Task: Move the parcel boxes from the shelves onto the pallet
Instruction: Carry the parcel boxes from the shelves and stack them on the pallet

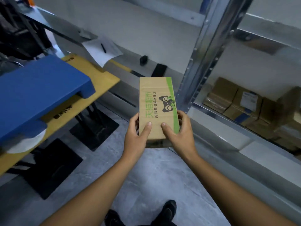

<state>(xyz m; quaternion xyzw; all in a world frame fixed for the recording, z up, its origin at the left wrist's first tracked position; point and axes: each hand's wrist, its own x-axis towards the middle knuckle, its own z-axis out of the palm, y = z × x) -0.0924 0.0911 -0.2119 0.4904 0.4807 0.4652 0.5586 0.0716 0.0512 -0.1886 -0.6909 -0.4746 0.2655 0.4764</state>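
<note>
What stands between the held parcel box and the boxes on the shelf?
In the head view, the shelf's perforated metal upright stands between the parcel box and the shelved boxes.

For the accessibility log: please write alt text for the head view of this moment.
The left hand and right hand hold a brown parcel box with green print by its near end above a grey floor. A blue pallet lies to the left; a metal shelf with more cardboard boxes stands to the right.

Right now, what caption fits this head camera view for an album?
Left hand and right hand hold a green-printed parcel box between shelves and blue pallet.
</note>
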